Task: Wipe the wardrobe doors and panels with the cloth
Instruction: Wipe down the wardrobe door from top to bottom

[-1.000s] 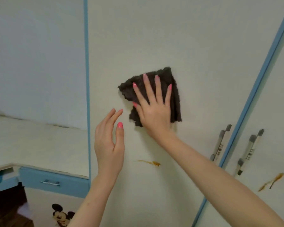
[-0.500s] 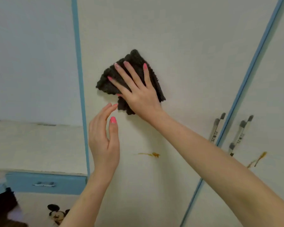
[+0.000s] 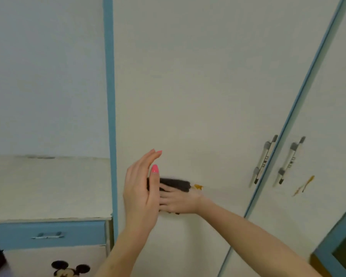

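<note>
Cloth (image 3: 175, 184) dark, fuzzy, motion-blurred, pressed flat under right hand (image 3: 178, 201)

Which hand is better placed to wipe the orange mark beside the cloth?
The right hand: it already presses the cloth on the door, touching the orange mark. The left hand is open and holds nothing.

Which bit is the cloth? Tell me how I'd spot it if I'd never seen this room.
Start at the big cream wardrobe door just right of the vertical blue strip. Low on it, the right hand presses a dark, fuzzy cloth flat. It is the only near-black thing on that door, beside a small orange mark.
</note>
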`<control>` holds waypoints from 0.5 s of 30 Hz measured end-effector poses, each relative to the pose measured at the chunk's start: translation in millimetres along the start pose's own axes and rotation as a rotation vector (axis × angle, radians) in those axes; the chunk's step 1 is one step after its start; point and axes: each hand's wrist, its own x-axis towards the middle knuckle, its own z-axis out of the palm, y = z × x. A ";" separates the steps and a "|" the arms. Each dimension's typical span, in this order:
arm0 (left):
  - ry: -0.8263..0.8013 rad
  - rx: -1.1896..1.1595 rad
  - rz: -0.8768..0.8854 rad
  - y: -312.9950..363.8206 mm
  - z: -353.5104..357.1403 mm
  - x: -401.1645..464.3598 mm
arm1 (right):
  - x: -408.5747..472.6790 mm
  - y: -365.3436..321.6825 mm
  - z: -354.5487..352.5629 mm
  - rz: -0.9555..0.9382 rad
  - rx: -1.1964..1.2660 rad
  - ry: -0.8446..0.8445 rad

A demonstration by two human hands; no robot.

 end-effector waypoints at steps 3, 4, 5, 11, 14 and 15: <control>-0.019 0.009 0.019 2.4 -0.7 -2.5 | -21.9 76.4 -8.5 0.109 0.202 -0.210; -0.020 0.015 0.023 3.8 1.2 -1.6 | -24.6 97.4 -11.0 0.202 0.150 -0.122; -0.021 0.017 0.026 4.9 4.3 -0.4 | -24.2 113.9 -15.8 0.329 0.126 -0.133; -0.005 0.013 0.102 -1.2 23.7 1.5 | -11.7 19.5 11.1 0.691 0.216 -0.007; -0.012 0.035 0.162 -14.7 30.2 -3.3 | -66.9 -48.2 20.0 0.264 0.203 -0.161; 0.000 0.042 0.176 -18.4 31.5 -4.4 | -83.5 -56.5 17.9 0.194 0.217 -0.219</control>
